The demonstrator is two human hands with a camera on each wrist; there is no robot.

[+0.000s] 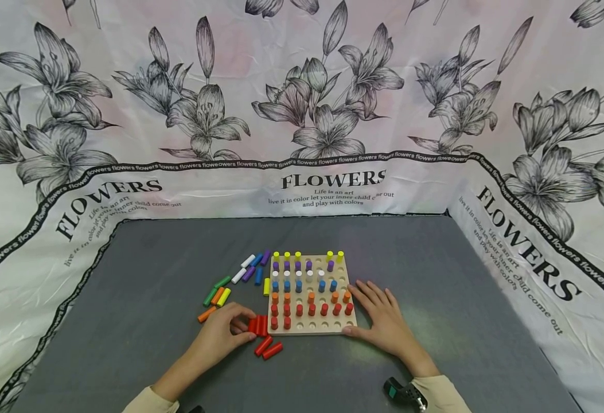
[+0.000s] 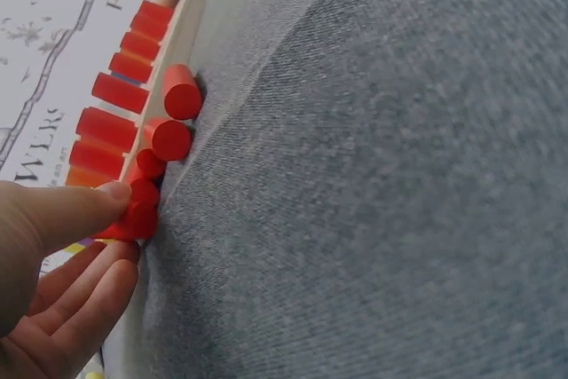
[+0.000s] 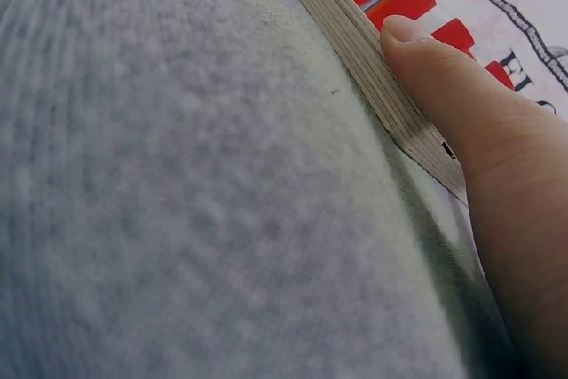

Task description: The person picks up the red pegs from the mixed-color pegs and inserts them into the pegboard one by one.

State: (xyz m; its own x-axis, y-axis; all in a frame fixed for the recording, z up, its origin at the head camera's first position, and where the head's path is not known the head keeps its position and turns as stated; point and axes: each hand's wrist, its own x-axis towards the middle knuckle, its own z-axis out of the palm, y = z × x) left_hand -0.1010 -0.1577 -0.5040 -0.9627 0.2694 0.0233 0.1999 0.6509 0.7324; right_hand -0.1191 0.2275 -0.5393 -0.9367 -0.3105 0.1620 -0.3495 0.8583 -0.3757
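A wooden peg board (image 1: 327,328) lies on the table with rows of coloured pegs standing in its holes. At its left side, my left hand (image 1: 224,330) pinches at a cluster of red pegs (image 1: 258,326) between thumb and fingers. In the left wrist view, the thumb (image 2: 106,197) presses a red peg (image 2: 140,219); how many pegs it holds cannot be told. My right hand (image 1: 384,321) rests against the board's right edge, fingers spread and fairly straight. Its thumb (image 3: 426,55) touches the board's near right corner.
Two loose red pegs (image 1: 273,351) lie near the board's front left corner. Beyond the left hand are loose green pegs (image 1: 210,296), orange pegs (image 1: 207,314), yellow, blue, purple and white pegs (image 1: 238,276). A floral curtain (image 1: 327,195) borders the grey table (image 1: 178,246).
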